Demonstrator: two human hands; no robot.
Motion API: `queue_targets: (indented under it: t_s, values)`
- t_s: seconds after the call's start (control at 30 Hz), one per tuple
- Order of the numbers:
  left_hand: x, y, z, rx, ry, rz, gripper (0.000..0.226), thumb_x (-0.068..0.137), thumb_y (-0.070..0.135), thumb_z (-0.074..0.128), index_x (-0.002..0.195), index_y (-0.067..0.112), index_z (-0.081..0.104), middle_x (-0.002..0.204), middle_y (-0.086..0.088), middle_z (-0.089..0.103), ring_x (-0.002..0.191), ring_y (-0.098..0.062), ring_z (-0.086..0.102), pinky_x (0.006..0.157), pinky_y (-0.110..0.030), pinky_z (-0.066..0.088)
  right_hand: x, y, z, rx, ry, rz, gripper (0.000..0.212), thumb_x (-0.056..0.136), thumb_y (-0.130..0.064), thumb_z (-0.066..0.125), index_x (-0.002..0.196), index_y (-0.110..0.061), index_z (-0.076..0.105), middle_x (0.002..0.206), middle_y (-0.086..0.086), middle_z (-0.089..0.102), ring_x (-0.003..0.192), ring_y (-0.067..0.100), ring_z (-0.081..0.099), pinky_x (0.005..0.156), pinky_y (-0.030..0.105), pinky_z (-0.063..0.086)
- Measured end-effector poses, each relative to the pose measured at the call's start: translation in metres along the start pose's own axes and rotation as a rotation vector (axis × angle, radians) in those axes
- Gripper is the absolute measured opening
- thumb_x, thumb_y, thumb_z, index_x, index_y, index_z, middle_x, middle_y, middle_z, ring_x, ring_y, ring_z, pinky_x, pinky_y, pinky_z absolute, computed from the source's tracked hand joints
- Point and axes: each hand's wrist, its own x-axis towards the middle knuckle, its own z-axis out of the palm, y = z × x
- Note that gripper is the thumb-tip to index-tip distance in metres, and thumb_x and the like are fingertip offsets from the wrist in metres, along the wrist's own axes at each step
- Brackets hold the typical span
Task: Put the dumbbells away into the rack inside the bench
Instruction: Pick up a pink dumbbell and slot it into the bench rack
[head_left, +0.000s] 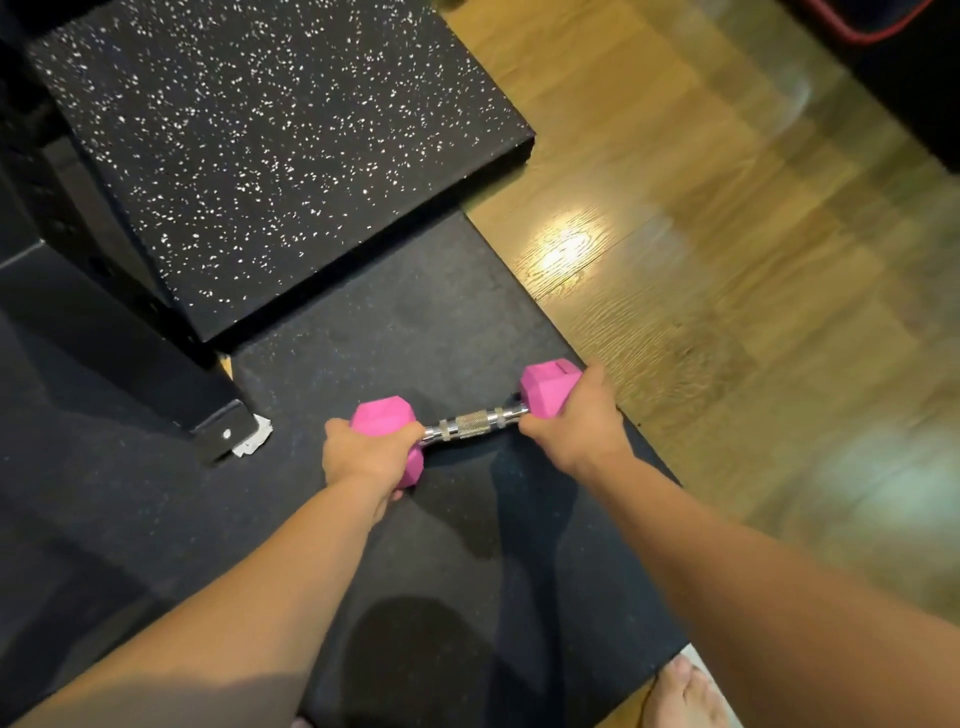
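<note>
Left hand (366, 457) and right hand (571, 415) each clasp one head of the pink hexagonal dumbbell with knurled chrome handle (470, 422); the smooth heads may slip and drop on the bare foot (688, 693).

Dumbbell: your pink dumbbell (475, 422) lies over the black floor mat (130, 493).
Left hand: your left hand (366, 457) grips its left head.
Right hand: your right hand (576, 421) clasps its right head.
Speckled platform: the speckled platform (260, 156) sits beyond, apart.
</note>
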Motion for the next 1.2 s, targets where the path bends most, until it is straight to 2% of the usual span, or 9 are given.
queue_targets:
  t_s: [0.13, 0.3, 0.53, 0.67, 0.8, 0.93, 1.07, 1.13, 1.2]
  values:
    - [-0.028, 0.032, -0.014, 0.033, 0.033, 0.129, 0.080, 0.036, 0.046, 0.083, 0.103, 0.023, 0.046, 0.106, -0.003, 0.057, 0.092, -0.027, 0.064, 0.069, -0.049, 0.061, -0.024, -0.007, -0.030, 0.154, 0.054, -0.006, 0.075, 0.056, -0.039, 0.082, 0.111, -0.017, 0.036, 0.111, 0.005, 0.050, 0.097, 0.030, 0.056, 0.081, 0.049, 0.054]
    - [-0.107, 0.110, -0.039, 0.076, 0.060, 0.302, 0.072, 0.047, 0.043, 0.085, 0.105, 0.019, 0.051, 0.108, -0.003, 0.059, 0.095, -0.023, 0.060, 0.081, -0.039, 0.054, -0.072, -0.042, -0.116, 0.341, 0.176, 0.031, 0.074, 0.048, -0.046, 0.077, 0.104, -0.020, 0.036, 0.106, 0.005, 0.051, 0.092, 0.029, 0.058, 0.076, 0.050, 0.055]
    - [-0.261, 0.245, -0.077, 0.026, 0.032, 0.559, 0.071, 0.054, 0.036, 0.088, 0.108, 0.019, 0.045, 0.111, -0.003, 0.047, 0.089, -0.016, 0.054, 0.076, -0.038, 0.050, -0.151, -0.111, -0.282, 0.492, 0.381, 0.050, 0.072, 0.051, -0.048, 0.080, 0.101, -0.027, 0.033, 0.103, 0.002, 0.048, 0.089, 0.030, 0.057, 0.073, 0.052, 0.054]
    - [-0.319, 0.314, -0.086, -0.040, 0.042, 0.675, 0.064, 0.061, 0.024, 0.089, 0.106, 0.020, 0.043, 0.107, 0.000, 0.041, 0.084, -0.002, 0.047, 0.062, -0.016, 0.035, -0.160, -0.152, -0.357, 0.542, 0.494, 0.009, 0.076, 0.058, -0.030, 0.089, 0.109, -0.027, 0.034, 0.106, 0.000, 0.042, 0.092, 0.024, 0.055, 0.072, 0.048, 0.055]
    - [-0.322, 0.386, -0.076, -0.075, -0.005, 0.766, 0.062, 0.060, 0.024, 0.088, 0.103, 0.021, 0.043, 0.105, 0.000, 0.041, 0.087, -0.001, 0.047, 0.062, -0.017, 0.035, -0.134, -0.189, -0.403, 0.632, 0.541, -0.015, 0.080, 0.060, -0.020, 0.092, 0.115, -0.028, 0.033, 0.111, -0.002, 0.040, 0.092, 0.013, 0.054, 0.064, 0.030, 0.052]
    - [-0.303, 0.465, -0.055, -0.034, -0.083, 0.850, 0.064, 0.058, 0.020, 0.089, 0.102, 0.018, 0.043, 0.104, 0.000, 0.040, 0.085, 0.004, 0.045, 0.061, -0.012, 0.036, -0.095, -0.227, -0.429, 0.691, 0.647, 0.044, 0.084, 0.056, -0.017, 0.094, 0.116, -0.029, 0.035, 0.113, 0.000, 0.042, 0.096, 0.016, 0.054, 0.067, 0.035, 0.057]
    - [-0.280, 0.523, -0.036, 0.013, -0.130, 0.886, 0.065, 0.057, 0.020, 0.089, 0.103, 0.019, 0.043, 0.104, 0.001, 0.040, 0.086, 0.009, 0.045, 0.063, -0.008, 0.036, -0.056, -0.252, -0.445, 0.728, 0.687, 0.088, 0.080, 0.060, -0.020, 0.092, 0.114, -0.029, 0.035, 0.112, 0.001, 0.043, 0.095, 0.015, 0.054, 0.062, 0.030, 0.052]
    - [-0.268, 0.546, -0.026, 0.026, -0.154, 0.907, 0.066, 0.056, 0.020, 0.089, 0.103, 0.020, 0.044, 0.104, 0.000, 0.041, 0.087, 0.001, 0.047, 0.066, -0.012, 0.036, -0.039, -0.263, -0.449, 0.739, 0.715, 0.094, 0.080, 0.058, -0.022, 0.093, 0.114, -0.029, 0.035, 0.112, 0.000, 0.043, 0.094, 0.014, 0.054, 0.064, 0.034, 0.055]
    - [-0.261, 0.568, -0.016, 0.050, -0.163, 0.914, 0.065, 0.055, 0.020, 0.089, 0.102, 0.020, 0.044, 0.107, -0.001, 0.042, 0.090, -0.012, 0.047, 0.071, -0.024, 0.038, -0.022, -0.271, -0.455, 0.753, 0.732, 0.117, 0.081, 0.057, -0.023, 0.093, 0.114, -0.029, 0.036, 0.111, -0.001, 0.043, 0.094, 0.013, 0.053, 0.066, 0.036, 0.055]
